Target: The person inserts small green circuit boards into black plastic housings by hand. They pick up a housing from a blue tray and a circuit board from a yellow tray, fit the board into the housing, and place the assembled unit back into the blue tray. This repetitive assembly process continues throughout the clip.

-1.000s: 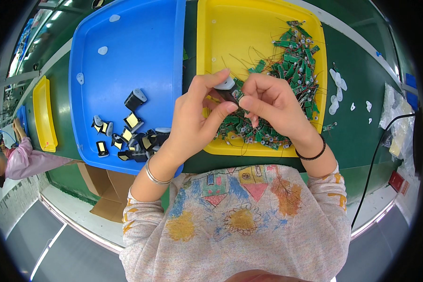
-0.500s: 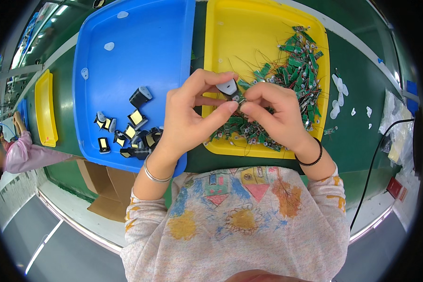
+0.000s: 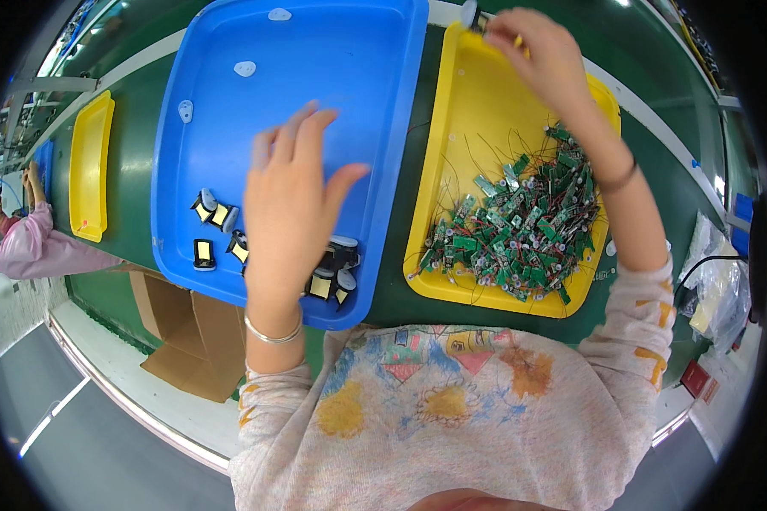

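Left hand hovers palm-down with its grip spread, empty, over the blue tray, above a cluster of small black-and-yellow parts. Right hand reaches to the far rim of the yellow tray, grip pinching a small grey piece. Two trays before the person; green circuit boards too many to count
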The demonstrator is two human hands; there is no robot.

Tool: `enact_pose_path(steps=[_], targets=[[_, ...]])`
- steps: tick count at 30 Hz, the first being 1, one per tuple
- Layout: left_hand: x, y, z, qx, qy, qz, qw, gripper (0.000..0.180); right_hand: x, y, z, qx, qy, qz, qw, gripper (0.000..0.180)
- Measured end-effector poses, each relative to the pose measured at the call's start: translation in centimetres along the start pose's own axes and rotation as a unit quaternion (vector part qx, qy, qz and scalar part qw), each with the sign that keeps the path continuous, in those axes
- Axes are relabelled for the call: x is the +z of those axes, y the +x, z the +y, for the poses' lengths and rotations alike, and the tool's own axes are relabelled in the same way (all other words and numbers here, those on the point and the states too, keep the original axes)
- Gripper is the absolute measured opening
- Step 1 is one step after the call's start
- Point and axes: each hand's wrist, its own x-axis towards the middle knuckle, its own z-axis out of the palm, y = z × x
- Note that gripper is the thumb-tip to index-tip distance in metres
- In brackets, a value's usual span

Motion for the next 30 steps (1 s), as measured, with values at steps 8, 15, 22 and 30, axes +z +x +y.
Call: enact_pose_path(steps=[8,15,22,30], targets=[[1.4,-2.0,-3.4,-0.079,0.174,-0.091,0.977,0.034,2.6,6.1,7.8,0.137,-0.032,-0.025,0.990,0.017],[0.3,0.3,0.6,-0.040,-0.185,-0.007,0.982,0.027,-0.8,-1.0,1.0,-0.119,0.005,0.010,0.993,0.015],[0.9,0.7,4.1,-0.058,-0.411,-0.099,0.904,0.015,-4.9,-8.7,-4.7,-0.021,-0.027,-0.173,0.984,0.020],[2.6,-0.2,4.2,-0.094,-0.547,-0.116,0.824,0.018,-2.8,-12.8,-4.5,0.061,-0.059,-0.133,0.988,0.017]])
